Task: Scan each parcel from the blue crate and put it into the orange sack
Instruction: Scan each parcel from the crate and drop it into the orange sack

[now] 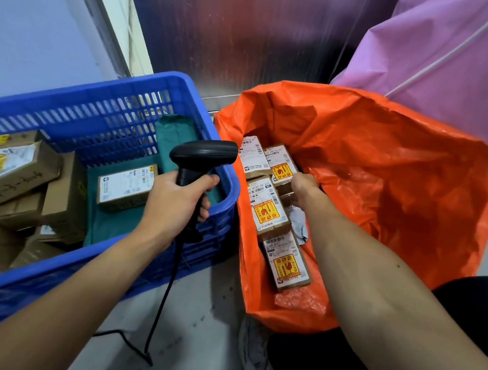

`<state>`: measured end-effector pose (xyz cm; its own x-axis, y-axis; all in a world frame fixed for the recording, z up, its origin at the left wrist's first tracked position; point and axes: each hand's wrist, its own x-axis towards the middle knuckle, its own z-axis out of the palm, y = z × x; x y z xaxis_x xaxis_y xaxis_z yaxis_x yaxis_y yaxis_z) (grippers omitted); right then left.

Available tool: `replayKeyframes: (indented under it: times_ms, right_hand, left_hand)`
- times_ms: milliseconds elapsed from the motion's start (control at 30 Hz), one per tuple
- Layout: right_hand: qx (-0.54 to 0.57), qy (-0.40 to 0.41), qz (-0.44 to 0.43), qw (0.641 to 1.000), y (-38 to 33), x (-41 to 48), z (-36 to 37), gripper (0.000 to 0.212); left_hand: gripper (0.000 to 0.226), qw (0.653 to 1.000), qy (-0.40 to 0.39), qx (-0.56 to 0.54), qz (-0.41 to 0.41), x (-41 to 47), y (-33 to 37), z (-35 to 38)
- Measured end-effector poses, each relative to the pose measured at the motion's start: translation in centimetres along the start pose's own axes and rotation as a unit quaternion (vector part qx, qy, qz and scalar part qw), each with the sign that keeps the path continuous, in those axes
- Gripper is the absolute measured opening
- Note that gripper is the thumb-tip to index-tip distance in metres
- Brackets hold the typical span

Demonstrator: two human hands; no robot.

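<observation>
The left grip (176,199) is wrapped round the handle of a black corded barcode scanner (204,154), above the right wall of the blue slatted plastic crate (96,93), where brown cardboard parcels (123,186) lie. The right grip (303,187) reaches into the orange plastic sack (387,169) on the right, among labelled brown boxes (270,211) (fingers hidden, so whether it holds one I cannot tell).

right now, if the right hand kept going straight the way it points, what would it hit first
Most likely the brown parcel with the yellow sticker lying in the orange sack, just ahead of the right hand; depth is hard to judge.
</observation>
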<state>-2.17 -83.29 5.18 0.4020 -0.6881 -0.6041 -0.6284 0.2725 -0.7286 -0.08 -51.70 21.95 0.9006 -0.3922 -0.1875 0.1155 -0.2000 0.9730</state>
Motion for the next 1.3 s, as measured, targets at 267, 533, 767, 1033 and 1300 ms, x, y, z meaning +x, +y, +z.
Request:
replayKeyframes:
  times_ms: [267, 533, 767, 1033, 1300]
  right_hand:
    - [-0.215, 0.004, -0.106, 0.971, -6.9, -11.3, -1.2, 0.040]
    - [-0.491, -0.169, -0.125, 0.845, -12.7, -20.8, 0.2, 0.030]
    - [-0.480, -0.126, -0.331, 0.802, -17.2, -29.4, 1.6, 0.025]
    - [-0.476, -0.056, -0.446, 0.756, -15.5, -33.4, 6.5, 0.024]
    - [-0.468, -0.106, -0.460, 0.747, -15.8, -34.2, 16.2, 0.027]
  left_hand:
    - [0.019, 0.999, -0.027, -0.022, -0.012, -1.1, 1.9, -0.3]
    - [0.017, 0.996, -0.030, -0.082, 0.015, -3.0, 7.2, -4.1]
    - [0.014, 0.993, 0.044, -0.102, 0.040, -5.8, 9.6, -12.3]
    - [0.014, 0.981, 0.143, -0.128, 0.038, -7.8, 9.5, -21.6]
    - [0.013, 0.967, 0.219, -0.126, 0.021, -9.8, 8.3, -30.4]
